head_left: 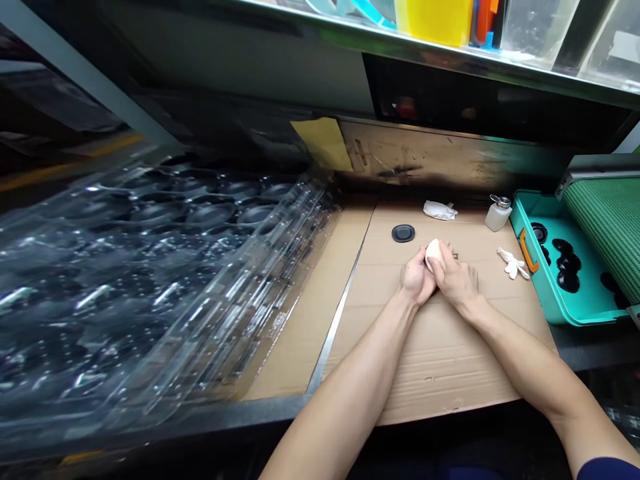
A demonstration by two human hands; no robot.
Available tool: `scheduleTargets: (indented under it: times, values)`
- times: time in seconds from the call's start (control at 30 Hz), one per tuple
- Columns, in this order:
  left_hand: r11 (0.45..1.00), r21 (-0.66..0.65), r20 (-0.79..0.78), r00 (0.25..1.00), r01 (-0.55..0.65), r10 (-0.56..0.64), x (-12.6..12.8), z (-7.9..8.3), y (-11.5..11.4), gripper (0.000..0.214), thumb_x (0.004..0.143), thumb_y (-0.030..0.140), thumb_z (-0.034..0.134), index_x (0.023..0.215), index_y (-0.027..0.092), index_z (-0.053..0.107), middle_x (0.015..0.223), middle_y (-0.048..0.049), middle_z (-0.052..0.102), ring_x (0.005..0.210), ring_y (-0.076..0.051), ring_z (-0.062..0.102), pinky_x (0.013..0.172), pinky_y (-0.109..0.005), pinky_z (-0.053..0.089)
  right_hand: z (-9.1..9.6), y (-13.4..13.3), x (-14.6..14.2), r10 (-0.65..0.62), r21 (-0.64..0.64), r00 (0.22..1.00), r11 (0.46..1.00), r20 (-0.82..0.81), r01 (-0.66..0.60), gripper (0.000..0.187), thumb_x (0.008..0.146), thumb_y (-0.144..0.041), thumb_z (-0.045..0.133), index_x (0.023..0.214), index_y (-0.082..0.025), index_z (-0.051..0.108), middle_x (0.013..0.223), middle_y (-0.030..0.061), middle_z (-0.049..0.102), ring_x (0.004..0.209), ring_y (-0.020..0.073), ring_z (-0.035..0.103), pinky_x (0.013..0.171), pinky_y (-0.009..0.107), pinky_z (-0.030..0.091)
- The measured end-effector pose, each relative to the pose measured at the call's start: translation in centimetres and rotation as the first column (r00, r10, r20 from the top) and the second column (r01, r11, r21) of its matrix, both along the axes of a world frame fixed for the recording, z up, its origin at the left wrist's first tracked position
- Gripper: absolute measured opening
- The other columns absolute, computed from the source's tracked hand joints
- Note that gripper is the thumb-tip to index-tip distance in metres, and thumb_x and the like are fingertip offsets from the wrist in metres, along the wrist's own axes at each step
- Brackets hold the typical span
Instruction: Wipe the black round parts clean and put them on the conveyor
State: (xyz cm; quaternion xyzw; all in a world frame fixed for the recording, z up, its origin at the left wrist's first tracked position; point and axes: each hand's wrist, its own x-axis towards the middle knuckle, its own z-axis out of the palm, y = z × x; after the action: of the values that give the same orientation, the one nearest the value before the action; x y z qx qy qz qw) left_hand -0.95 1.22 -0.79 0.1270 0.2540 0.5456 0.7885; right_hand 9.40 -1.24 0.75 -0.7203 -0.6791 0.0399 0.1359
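My left hand [416, 279] and my right hand [456, 279] meet over the cardboard sheet [440, 360], fingers closed together around a small white rounded object [433, 253], perhaps a cloth or finger cot. I cannot tell what it is exactly. A black round disc [403, 233] lies on the cardboard just beyond my hands.
A stack of clear plastic blister trays [150, 280] fills the left side. A crumpled white cloth [439, 211], a small dispenser bottle [498, 213] and a white glove piece [513, 263] lie on the cardboard. A teal bin [555, 300] holds several black discs beside a green conveyor belt [607, 220].
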Motion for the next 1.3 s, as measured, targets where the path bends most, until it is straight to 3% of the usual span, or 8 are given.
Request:
scheduleTargets:
  times: [0.17, 0.3, 0.43, 0.6, 0.8, 1.0, 1.3]
  values:
    - [0.999, -0.037, 0.006, 1.0, -0.015, 0.015, 0.0, 0.0, 0.0, 0.044, 0.109, 0.031, 0.034, 0.129, 0.012, 0.068, 0.124, -0.0158, 0.075, 0.124, -0.025, 0.068, 0.112, -0.041, 0.052, -0.1, -0.2, 0.1, -0.047, 0.016, 0.999, 0.999, -0.027, 0.048, 0.065, 0.107, -0.058, 0.038, 0.164, -0.027, 0.037, 0.104, 0.014, 0.078, 0.09, 0.0283, 0.074, 0.085, 0.038, 0.054]
    - [0.998, -0.048, -0.001, 0.999, 0.033, -0.033, -0.2, 0.2, 0.0, 0.044, 0.11, 0.033, 0.033, 0.122, 0.011, 0.069, 0.125, -0.017, 0.074, 0.127, -0.026, 0.067, 0.113, -0.042, 0.053, 0.0, 0.1, 0.5, 0.005, 0.016, 0.999, 1.0, -0.051, -0.004, 0.065, 0.106, -0.059, 0.041, 0.162, -0.026, 0.041, 0.106, 0.0145, 0.078, 0.092, 0.0292, 0.074, 0.086, 0.037, 0.054]
    - [0.998, -0.041, -0.005, 0.999, 0.043, -0.043, -0.8, 0.4, -0.1, 0.04, 0.109, 0.032, 0.034, 0.113, 0.011, 0.068, 0.129, -0.0197, 0.072, 0.129, -0.029, 0.066, 0.108, -0.046, 0.055, 0.0, 1.3, 3.3, -0.156, 0.08, 0.972, 0.982, -0.174, 0.172, 0.062, 0.107, -0.059, 0.034, 0.16, -0.027, 0.044, 0.116, 0.0138, 0.077, 0.103, 0.0317, 0.073, 0.09, 0.04, 0.054]
    - [0.992, -0.032, 0.059, 0.991, 0.118, -0.116, -1.9, 1.0, -0.2, 0.04, 0.108, 0.035, 0.035, 0.117, 0.01, 0.066, 0.137, -0.0223, 0.068, 0.131, -0.034, 0.065, 0.102, -0.049, 0.058, -0.9, 1.8, 5.7, -0.128, 0.149, 0.941, 0.972, -0.312, 0.181, 0.059, 0.106, -0.057, 0.038, 0.151, -0.024, 0.054, 0.126, 0.0133, 0.074, 0.116, 0.0321, 0.069, 0.098, 0.041, 0.052]
    - [0.992, -0.026, 0.169, 0.978, 0.126, -0.12, -2.8, 1.7, -0.8, 0.045, 0.104, 0.035, 0.035, 0.128, 0.008, 0.062, 0.139, -0.0269, 0.065, 0.132, -0.04, 0.063, 0.097, -0.055, 0.059, -1.2, 1.8, 5.4, -0.11, 0.112, 0.951, 0.983, -0.29, 0.148, 0.056, 0.104, -0.06, 0.042, 0.144, -0.025, 0.059, 0.124, 0.0124, 0.075, 0.112, 0.0335, 0.07, 0.095, 0.043, 0.052]
    - [0.992, -0.017, 0.162, 0.979, 0.126, -0.121, -3.1, 1.8, -0.6, 0.044, 0.098, 0.022, 0.043, 0.137, 0.012, 0.061, 0.142, -0.02, 0.066, 0.13, -0.036, 0.065, 0.094, -0.048, 0.06, -0.9, 1.8, 5.4, -0.115, 0.097, 0.953, 0.984, -0.281, 0.147, 0.056, 0.103, -0.06, 0.042, 0.142, -0.025, 0.061, 0.123, 0.0119, 0.076, 0.112, 0.0322, 0.07, 0.095, 0.041, 0.053]
    - [0.985, 0.048, 0.166, 0.971, 0.167, -0.173, -3.1, 2.1, -1.0, 0.043, 0.109, 0.033, 0.038, 0.136, 0.011, 0.063, 0.134, -0.0197, 0.07, 0.13, -0.032, 0.066, 0.094, -0.038, 0.063, -1.1, 1.8, 5.4, -0.102, 0.101, 0.953, 0.986, -0.285, 0.136, 0.054, 0.103, -0.06, 0.044, 0.14, -0.026, 0.062, 0.122, 0.0112, 0.076, 0.111, 0.0339, 0.071, 0.094, 0.044, 0.053]
